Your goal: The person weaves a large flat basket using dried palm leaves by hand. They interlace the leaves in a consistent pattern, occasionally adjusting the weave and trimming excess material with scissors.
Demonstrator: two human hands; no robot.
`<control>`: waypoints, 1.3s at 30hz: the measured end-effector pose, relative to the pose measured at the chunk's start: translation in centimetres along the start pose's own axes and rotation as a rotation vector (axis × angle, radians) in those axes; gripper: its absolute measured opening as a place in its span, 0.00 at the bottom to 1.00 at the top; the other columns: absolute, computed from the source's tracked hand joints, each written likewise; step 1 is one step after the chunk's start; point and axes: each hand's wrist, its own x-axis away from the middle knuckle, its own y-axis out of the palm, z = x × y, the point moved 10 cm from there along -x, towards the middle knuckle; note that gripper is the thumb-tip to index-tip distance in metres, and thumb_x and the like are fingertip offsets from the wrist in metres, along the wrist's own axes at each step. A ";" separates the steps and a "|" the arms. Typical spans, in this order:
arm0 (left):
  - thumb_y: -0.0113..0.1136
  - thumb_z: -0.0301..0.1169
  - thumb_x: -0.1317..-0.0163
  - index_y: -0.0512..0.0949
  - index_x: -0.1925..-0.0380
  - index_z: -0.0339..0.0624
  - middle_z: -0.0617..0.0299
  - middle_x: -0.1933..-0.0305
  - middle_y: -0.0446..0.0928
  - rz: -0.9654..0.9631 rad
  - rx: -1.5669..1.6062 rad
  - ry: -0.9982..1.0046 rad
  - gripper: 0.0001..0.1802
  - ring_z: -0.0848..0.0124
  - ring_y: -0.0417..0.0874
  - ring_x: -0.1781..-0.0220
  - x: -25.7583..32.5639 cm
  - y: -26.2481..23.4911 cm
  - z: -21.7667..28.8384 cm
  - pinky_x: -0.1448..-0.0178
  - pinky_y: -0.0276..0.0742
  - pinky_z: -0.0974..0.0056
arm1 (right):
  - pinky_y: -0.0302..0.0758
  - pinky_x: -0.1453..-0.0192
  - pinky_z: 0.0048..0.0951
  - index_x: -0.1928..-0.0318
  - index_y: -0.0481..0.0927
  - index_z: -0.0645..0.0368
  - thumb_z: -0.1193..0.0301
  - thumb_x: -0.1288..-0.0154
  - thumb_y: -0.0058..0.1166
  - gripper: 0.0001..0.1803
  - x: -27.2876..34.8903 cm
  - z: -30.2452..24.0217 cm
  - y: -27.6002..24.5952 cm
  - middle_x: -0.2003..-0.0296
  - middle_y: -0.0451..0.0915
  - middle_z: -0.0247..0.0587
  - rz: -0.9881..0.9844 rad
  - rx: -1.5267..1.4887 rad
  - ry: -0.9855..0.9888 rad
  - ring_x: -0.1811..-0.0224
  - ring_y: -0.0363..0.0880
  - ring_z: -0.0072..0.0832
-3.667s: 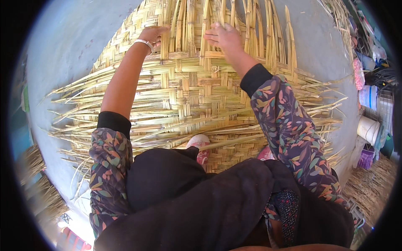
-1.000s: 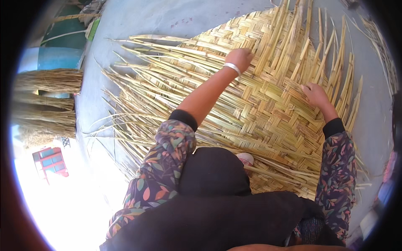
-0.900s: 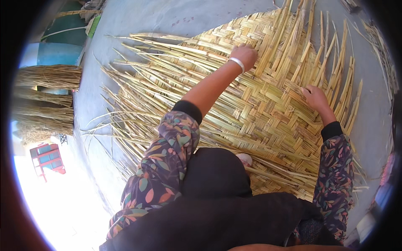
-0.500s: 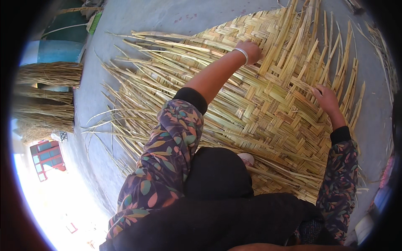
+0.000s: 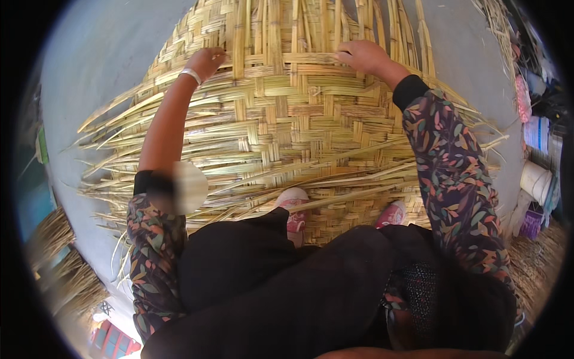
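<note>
A large woven mat of yellow-green split reeds (image 5: pixel 281 128) covers the floor before me, with loose reed ends sticking out at its sides and far edge. A flat reed strip (image 5: pixel 314 58) runs crosswise over the weave between my hands, passing among the lengthwise reeds. At its left end, my left hand (image 5: pixel 205 63), with a white bangle on the wrist, is closed with the fingers curled at the strip. My right hand (image 5: pixel 366 57) pinches the strip's right part between thumb and fingers. The left fingertips are partly hidden.
My pink shoes (image 5: pixel 295 210) stand on the mat's near part, beside loose long reeds. Bundles of dry stalks (image 5: pixel 72 278) lie at the left. On the right are a white bucket (image 5: pixel 536 181), a purple container (image 5: pixel 531 224) and loose stalks (image 5: pixel 501 27) farther up.
The view has turned, so the mat now lies straight ahead. My hands now sit about level at the crosswise strip, the right one farther forward than before.
</note>
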 end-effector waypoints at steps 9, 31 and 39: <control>0.58 0.44 0.40 0.81 0.62 0.44 0.54 0.56 0.78 0.151 -0.232 0.029 0.16 0.58 0.80 0.55 3.3 -1.1 2.2 0.51 0.75 0.58 | 0.71 0.61 0.48 0.65 0.78 0.53 0.51 0.34 0.43 0.19 0.1 -2.3 -0.4 0.68 0.79 0.44 -0.107 0.127 0.046 0.62 0.77 0.46; 0.71 0.49 0.61 0.75 0.78 0.39 0.49 0.71 0.78 0.111 -0.070 -0.081 0.24 0.53 0.79 0.66 0.2 6.8 12.8 0.59 0.73 0.54 | 0.76 0.50 0.38 0.47 0.66 0.67 0.64 0.30 0.46 0.19 19.3 19.0 1.0 0.49 0.70 0.51 1.030 -2.063 0.747 0.54 0.75 0.39; 0.69 0.44 0.60 0.73 0.82 0.40 0.52 0.78 0.76 0.166 -0.092 0.012 0.20 0.53 0.77 0.73 -0.6 7.1 9.5 0.65 0.72 0.53 | 0.76 0.51 0.40 0.53 0.69 0.66 0.72 0.33 0.47 0.12 23.5 29.0 -4.3 0.58 0.78 0.48 1.276 -1.915 0.518 0.57 0.77 0.39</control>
